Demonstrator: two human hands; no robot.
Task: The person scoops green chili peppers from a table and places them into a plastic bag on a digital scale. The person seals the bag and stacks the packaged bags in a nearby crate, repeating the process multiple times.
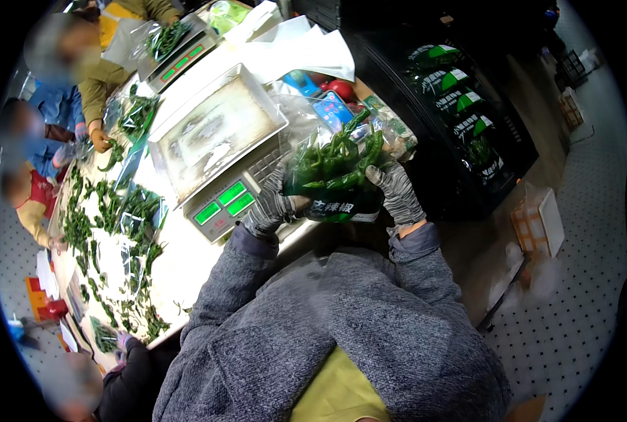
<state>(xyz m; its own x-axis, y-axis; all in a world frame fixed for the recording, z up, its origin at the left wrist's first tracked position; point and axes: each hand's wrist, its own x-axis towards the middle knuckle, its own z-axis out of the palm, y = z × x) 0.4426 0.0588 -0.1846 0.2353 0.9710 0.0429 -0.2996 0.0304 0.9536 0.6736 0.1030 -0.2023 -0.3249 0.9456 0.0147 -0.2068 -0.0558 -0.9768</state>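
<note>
Between my two gloved hands is a clear plastic bag of green chili peppers [340, 163], with a dark printed band low on its front. My left hand [274, 203], in a grey striped knit glove, grips the bag's left side. On the opposite side my right hand [396, 191] holds it, thumb lying on the front. The bag's upper part stands loose and wrinkled above the peppers. Just left of the bag sits a digital scale [224, 227] with lit green displays. Its metal weighing pan [218, 134] is stained and carries nothing.
Loose green peppers [102, 205] and filled bags spread over the white table [181, 264]. Several co-workers handle peppers along its far side. A second scale [181, 63] bears a bag. Beyond my bag lies a phone [333, 111]. A black crate [440, 174] at right holds packed bags.
</note>
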